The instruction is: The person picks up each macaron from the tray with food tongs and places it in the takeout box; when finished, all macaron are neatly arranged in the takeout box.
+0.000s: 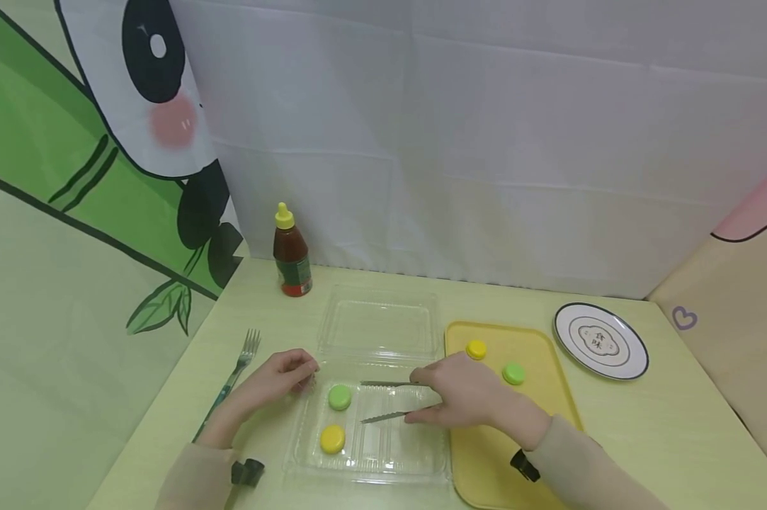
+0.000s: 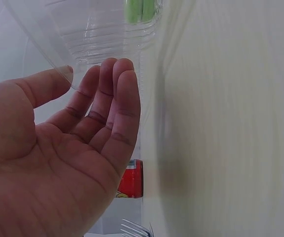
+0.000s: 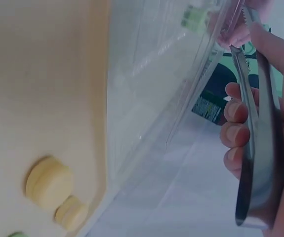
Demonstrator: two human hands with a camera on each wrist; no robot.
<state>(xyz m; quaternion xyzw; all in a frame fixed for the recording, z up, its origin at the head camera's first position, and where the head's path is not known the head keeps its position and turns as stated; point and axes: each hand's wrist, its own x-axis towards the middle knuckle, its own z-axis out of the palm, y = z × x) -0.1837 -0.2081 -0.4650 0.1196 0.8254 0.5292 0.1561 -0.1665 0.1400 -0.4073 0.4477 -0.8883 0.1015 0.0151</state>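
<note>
My right hand (image 1: 462, 389) grips metal tongs (image 3: 263, 148), their two arms spread with nothing between the tips. The tongs reach over a clear plastic container (image 1: 415, 453) with its lid folded back. Inside it, on the left, are a green macaron (image 1: 340, 397) and a yellow macaron (image 1: 332, 439). My left hand (image 1: 284, 379) holds the container's left edge near the hinge, thumb and curled fingers at the rim. On the yellow tray (image 1: 485, 467) lie another yellow macaron (image 1: 476, 349) and another green macaron (image 1: 513, 373); the right wrist view shows a further yellow macaron (image 3: 48, 182) there.
A fork (image 1: 236, 372) lies left of my left hand. Behind stands a sauce bottle (image 1: 292, 255) with a yellow cap, left of the clear lid (image 1: 379, 322). A white plate (image 1: 601, 340) with a dark rim sits right of the tray, and a white cloth wall (image 1: 421, 142) closes the back.
</note>
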